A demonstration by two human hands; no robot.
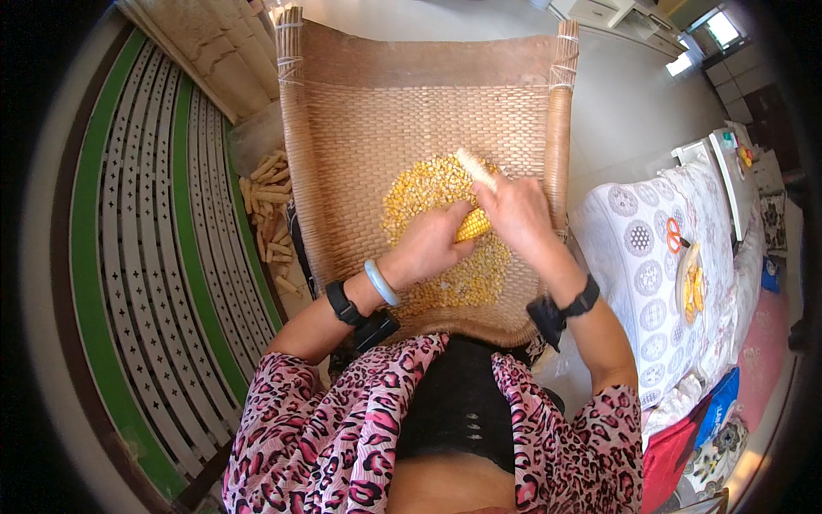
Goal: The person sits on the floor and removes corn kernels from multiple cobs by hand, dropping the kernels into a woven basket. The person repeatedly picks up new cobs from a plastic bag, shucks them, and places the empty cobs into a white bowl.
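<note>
My left hand (431,239) grips a yellow ear of corn (474,225) that still bears kernels on its visible side. My right hand (519,209) holds a bare corn cob (476,169), its pale end pointing up and left, and meets the ear at its right end. Both hands are over a woven winnowing basket (359,128) with bound rod ends at its far corners. Loose corn kernels (420,186) lie heaped in the basket beneath and around the hands. The contact between cob and ear is partly hidden by my right hand.
Stripped cobs (266,193) are piled on the floor left of the basket. Further left is a slatted green-and-white bench (154,257). On the right, a cloth-covered table (642,257) carries orange-handled scissors (673,235) and a dish of yellow food pieces (693,289).
</note>
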